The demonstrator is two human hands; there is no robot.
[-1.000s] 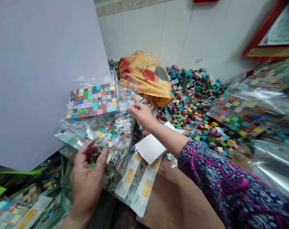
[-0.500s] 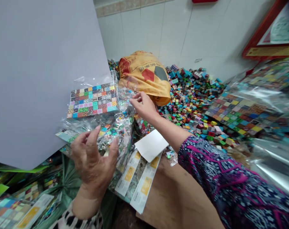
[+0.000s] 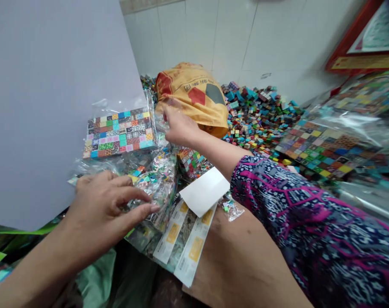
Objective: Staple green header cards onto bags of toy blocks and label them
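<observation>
My left hand [image 3: 109, 201] hovers over a crinkled clear bag of small coloured pieces [image 3: 164, 171], thumb and index finger apart, holding nothing I can see. My right hand [image 3: 179, 126] reaches to the front left of the yellow cloth bag [image 3: 202, 102]; its fingertips are blurred and any grip is unclear. Left of it, a clear packet of patterned square tiles [image 3: 120, 134] leans near a large pale board [image 3: 56, 94]. A white card [image 3: 205, 192] and two printed label strips [image 3: 194, 250] lie below my right forearm.
A heap of small coloured cubes [image 3: 255, 115] lies against the tiled wall [image 3: 188, 38]. More bagged tile sheets [image 3: 325, 149] are at the right, below a red frame [image 3: 354, 51]. Brown cardboard [image 3: 242, 261] is at the lower middle.
My right hand has moved up and left towards the yellow bag. At lower left, a hand above a black-and-white cuff showed earlier; now a bare forearm enters from the left. The view has shifted slightly.
</observation>
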